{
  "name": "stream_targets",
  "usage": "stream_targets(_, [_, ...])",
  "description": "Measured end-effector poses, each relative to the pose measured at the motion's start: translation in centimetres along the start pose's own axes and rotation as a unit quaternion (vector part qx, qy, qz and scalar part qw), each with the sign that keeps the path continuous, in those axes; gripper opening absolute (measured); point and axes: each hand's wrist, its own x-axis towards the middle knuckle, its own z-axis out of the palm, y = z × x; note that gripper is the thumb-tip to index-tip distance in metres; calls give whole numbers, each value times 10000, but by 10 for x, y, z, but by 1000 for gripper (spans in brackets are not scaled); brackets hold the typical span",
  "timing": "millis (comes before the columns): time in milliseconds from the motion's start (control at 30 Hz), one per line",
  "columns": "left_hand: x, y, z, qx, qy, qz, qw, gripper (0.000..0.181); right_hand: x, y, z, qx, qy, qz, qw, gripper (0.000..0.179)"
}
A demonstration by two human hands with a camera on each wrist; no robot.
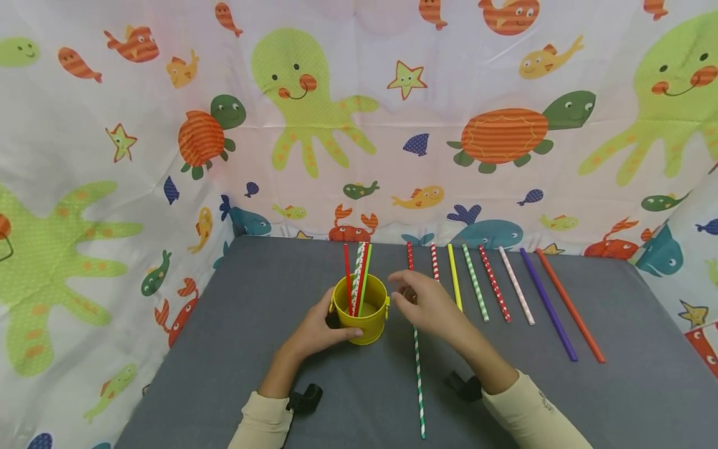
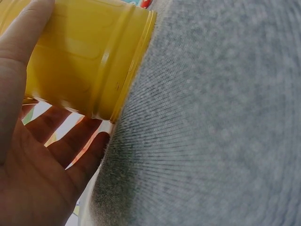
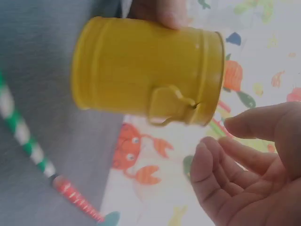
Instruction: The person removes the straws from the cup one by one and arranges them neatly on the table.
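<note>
My left hand (image 1: 318,329) grips a small yellow metal bucket (image 1: 368,329) from its left side, thumb across the front and fingers behind. Several paper straws lean in the bucket, among them a plain red straw (image 1: 347,268) and a light green straw (image 1: 366,274). To the right of the bucket, my right hand (image 1: 429,305) hovers with loosely bent fingers, thumb apart from the fingertips, holding nothing. In the right wrist view this hand (image 3: 254,174) is near the bucket's rim. Beneath it passes a green-and-white striped straw (image 1: 419,380), in line with a red dotted straw (image 1: 410,254) behind.
Right of my right hand lies a row of straws, including a yellow straw (image 1: 455,274), a purple straw (image 1: 548,305) and an orange straw (image 1: 571,305). The grey tabletop (image 1: 258,287) ends at a curtain (image 1: 392,187) printed with sea animals.
</note>
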Motion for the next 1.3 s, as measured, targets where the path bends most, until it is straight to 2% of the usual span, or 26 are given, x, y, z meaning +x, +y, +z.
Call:
stream_targets(233, [0, -2, -1, 8, -60, 82, 9999, 95, 31, -17, 8, 203, 88, -106, 9997, 55])
stream_targets(400, [1, -2, -1, -64, -81, 136, 9999, 94, 46, -19, 12, 169, -1, 149, 9997, 64])
stream_targets(600, [1, -2, -1, -121, -90, 140, 9998, 95, 47, -20, 14, 172, 26, 217, 9996, 61])
stream_targets(700, [0, 6, -1, -132, -89, 90, 9998, 94, 45, -23, 13, 205, 152, 166, 9995, 59])
stream_targets(833, [0, 5, -1, -96, -99, 89, 9999, 93, 42, -28, 13, 366, 369, -18, 9986, 47])
stream_targets(900, [1, -3, -1, -89, -93, 155, 9998, 92, 42, -30, 13, 505, 489, -162, 9974, 39])
stream_targets(967, [1, -4, -1, -63, -113, 177, 9998, 92, 42, -34, 15, 683, 553, -320, 9956, 33])
stream_targets(1133, [1, -5, 0, -40, -139, 266, 9995, 95, 44, -40, 18, 1136, 370, -379, 9921, 30])
stream_targets(1300, [1, -4, -1, -50, -132, 328, 9994, 95, 46, -43, 22, 1073, 202, -203, 9938, 28])
